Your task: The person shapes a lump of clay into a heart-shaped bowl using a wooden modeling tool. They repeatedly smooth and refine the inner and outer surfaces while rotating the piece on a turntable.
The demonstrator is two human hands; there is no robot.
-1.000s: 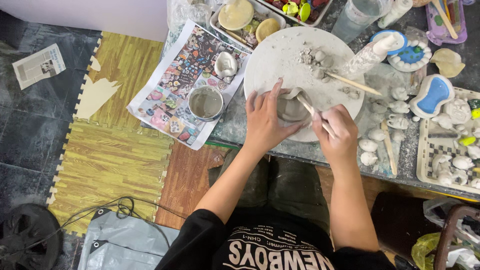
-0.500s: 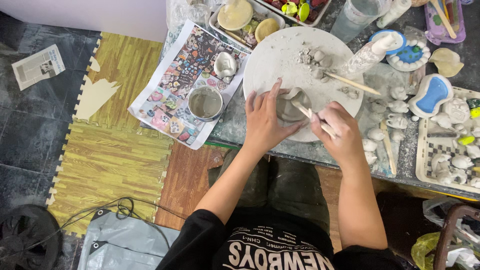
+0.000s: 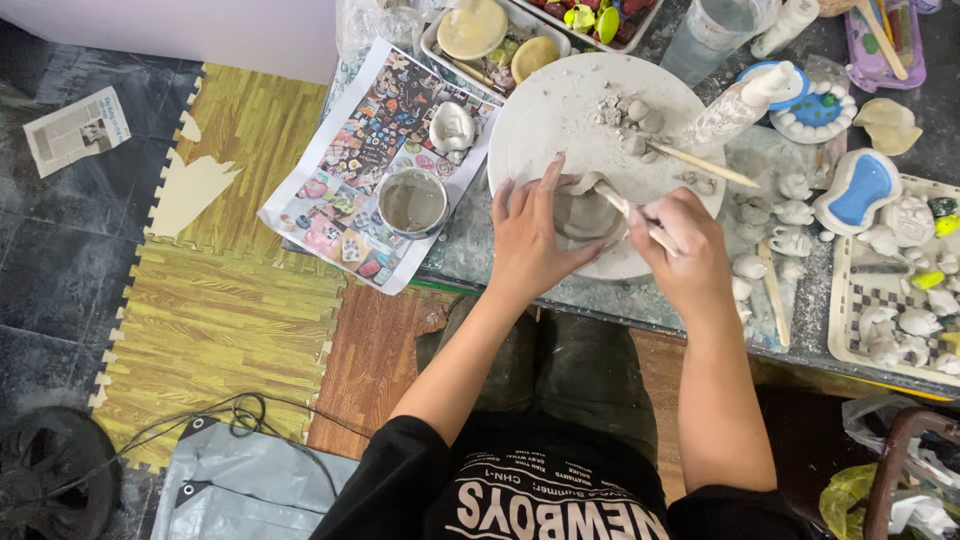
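Observation:
A small grey clay bowl (image 3: 583, 213) sits on the round white work board (image 3: 560, 110). My left hand (image 3: 530, 238) cups the bowl's left side, fingers spread along its wall. My right hand (image 3: 680, 250) grips a thin wooden modelling tool (image 3: 625, 208), whose tip rests on the bowl's rim. Loose grey clay lumps (image 3: 632, 118) lie further back on the board, with another wooden stick (image 3: 700, 165) beside them.
A cup of grey slip (image 3: 412, 202) stands on a printed colour sheet (image 3: 370, 150) at left. Small white clay figures (image 3: 790, 215) and a tray of pieces (image 3: 900, 300) fill the right. A squeeze bottle (image 3: 735, 105) and food trays (image 3: 500, 35) lie behind. Foam floor mats (image 3: 220, 310) lie below.
Both hands stay at the clay bowl; the tool in my right hand has shifted slightly along the rim. The view has drifted a little.

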